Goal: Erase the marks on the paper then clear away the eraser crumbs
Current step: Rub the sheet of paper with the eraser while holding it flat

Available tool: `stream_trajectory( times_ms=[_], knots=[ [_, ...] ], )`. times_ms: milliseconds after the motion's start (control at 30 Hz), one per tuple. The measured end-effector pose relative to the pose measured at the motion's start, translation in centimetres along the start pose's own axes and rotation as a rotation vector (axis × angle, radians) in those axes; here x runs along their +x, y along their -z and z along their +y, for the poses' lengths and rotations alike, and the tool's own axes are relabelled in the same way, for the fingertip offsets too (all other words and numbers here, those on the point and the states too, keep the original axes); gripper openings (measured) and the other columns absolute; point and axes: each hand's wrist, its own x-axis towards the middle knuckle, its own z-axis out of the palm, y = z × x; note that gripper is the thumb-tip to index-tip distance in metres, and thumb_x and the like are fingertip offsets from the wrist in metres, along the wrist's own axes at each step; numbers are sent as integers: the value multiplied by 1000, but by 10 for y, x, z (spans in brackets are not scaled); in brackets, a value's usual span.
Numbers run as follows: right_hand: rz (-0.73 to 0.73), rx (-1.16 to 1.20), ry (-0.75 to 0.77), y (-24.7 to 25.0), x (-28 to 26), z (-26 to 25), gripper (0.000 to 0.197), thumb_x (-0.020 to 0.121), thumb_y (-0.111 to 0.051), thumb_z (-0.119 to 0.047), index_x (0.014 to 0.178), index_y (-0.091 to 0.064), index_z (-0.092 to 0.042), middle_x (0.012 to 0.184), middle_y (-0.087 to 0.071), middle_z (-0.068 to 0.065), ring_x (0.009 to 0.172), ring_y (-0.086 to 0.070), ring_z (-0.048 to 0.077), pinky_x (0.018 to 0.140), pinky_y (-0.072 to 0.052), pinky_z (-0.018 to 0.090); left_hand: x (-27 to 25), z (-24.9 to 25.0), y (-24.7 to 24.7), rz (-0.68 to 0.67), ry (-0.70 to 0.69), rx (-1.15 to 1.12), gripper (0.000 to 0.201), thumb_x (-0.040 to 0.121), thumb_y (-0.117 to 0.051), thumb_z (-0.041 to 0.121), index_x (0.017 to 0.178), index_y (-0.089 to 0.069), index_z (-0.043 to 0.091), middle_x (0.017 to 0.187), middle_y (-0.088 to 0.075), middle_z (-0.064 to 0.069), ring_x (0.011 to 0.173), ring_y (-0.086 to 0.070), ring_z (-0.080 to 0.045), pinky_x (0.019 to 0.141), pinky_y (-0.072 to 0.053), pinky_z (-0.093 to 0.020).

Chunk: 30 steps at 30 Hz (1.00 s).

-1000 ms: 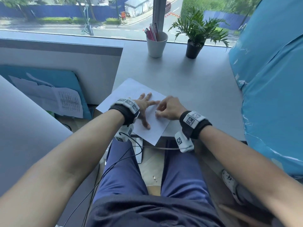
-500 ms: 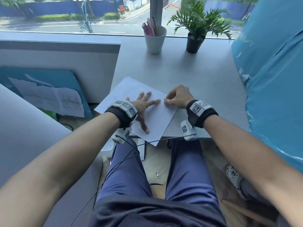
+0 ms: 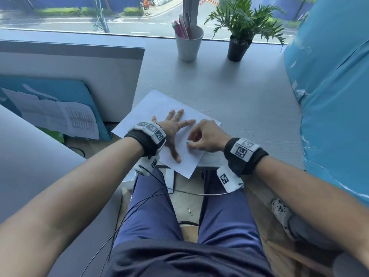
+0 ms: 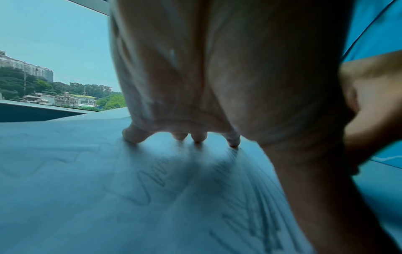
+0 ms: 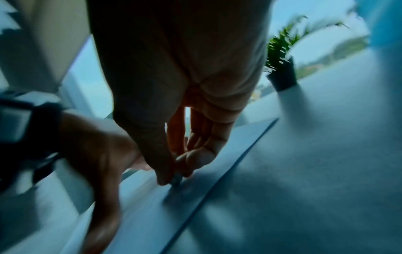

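My left hand (image 3: pixel 173 127) is flat on the paper (image 3: pixel 159 108), fingers spread, pinning it at the near edge of the worktop (image 3: pixel 239 96). My right hand (image 3: pixel 207 136) pinches the eraser (image 3: pixel 188 142), tip down on the sheet just right of my left thumb. Pencil marks (image 4: pixel 152 182) show under the left palm.

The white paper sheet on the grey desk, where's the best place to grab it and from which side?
Judging by its pose, grip the white paper sheet at the near corner overhanging the grey desk edge, from the person's side: the left hand pins the flat middle.
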Motion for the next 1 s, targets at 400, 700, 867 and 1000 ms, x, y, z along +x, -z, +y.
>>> stream_trajectory(
  times_ms=[400, 700, 867, 1000],
  knots=[
    [78, -8, 23, 3, 3, -9, 9, 74, -75, -17, 77, -77, -8, 71, -70, 1, 63, -60, 11, 59, -47, 18, -1, -1, 2, -22, 4, 18, 155, 37, -92, 64, 147, 17, 55, 155, 39, 10, 144, 33, -20, 105, 4, -79],
    [-13, -5, 54, -16, -7, -25, 10, 77, -75, -17, 77, -77, -7, 72, -72, 3, 62, -62, 12, 58, -51, 22, -1, -1, 1, -22, -3, 10, 157, 34, -92, 64, 146, 18, 56, 154, 41, 9, 143, 35, -21, 104, 7, -79],
    [319, 7, -151, 25, 31, 8, 13, 74, -75, -20, 81, -78, -10, 75, -72, 3, 68, -63, 11, 61, -43, 12, -3, -2, -1, -4, -11, 6, 157, 33, -92, 64, 148, 14, 55, 156, 37, 10, 144, 33, -20, 103, 6, -80],
    [67, -1, 46, -20, 0, -25, 8, 74, -74, -14, 70, -75, -8, 68, -71, 1, 60, -63, 14, 57, -52, 26, -1, -4, -1, -4, -24, -14, 159, 31, -90, 67, 148, 16, 54, 154, 40, 10, 143, 35, -20, 103, 9, -80]
  ],
)
